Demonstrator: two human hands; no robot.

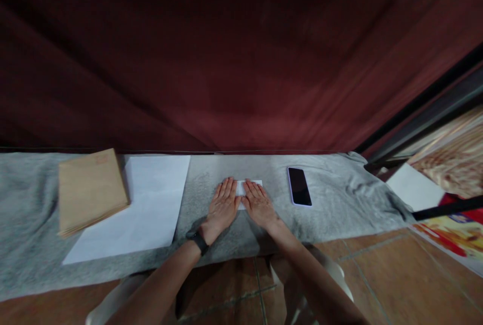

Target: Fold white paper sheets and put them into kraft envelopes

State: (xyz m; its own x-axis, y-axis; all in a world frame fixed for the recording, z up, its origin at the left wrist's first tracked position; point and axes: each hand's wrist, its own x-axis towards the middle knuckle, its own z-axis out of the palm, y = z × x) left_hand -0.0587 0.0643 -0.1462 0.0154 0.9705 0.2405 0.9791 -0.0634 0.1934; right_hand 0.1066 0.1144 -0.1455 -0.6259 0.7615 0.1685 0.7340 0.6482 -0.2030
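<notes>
There, on the grey cloth (332,199) that covered the tabletop, a small folded white paper (241,187) lay near the middle, just in front of the dark red curtain (241,63). The left hand (222,209) rested flat on the paper's left part, and the right hand (258,204) rested flat on its right part, the two hands side by side and almost touching. Their fingers were stretched out straight and held close together, pressing down on the paper and gripping nothing. A black band (199,242) circled the left wrist.

To the right of the hands, apart from them, a phone (299,186) lay face up with a dark screen. To the left lay a large white sheet (151,209), and a stack of brown envelopes (90,189) overlapped that sheet's left edge. Below the cloth's near edge showed a floor of brown tiles (377,274).
</notes>
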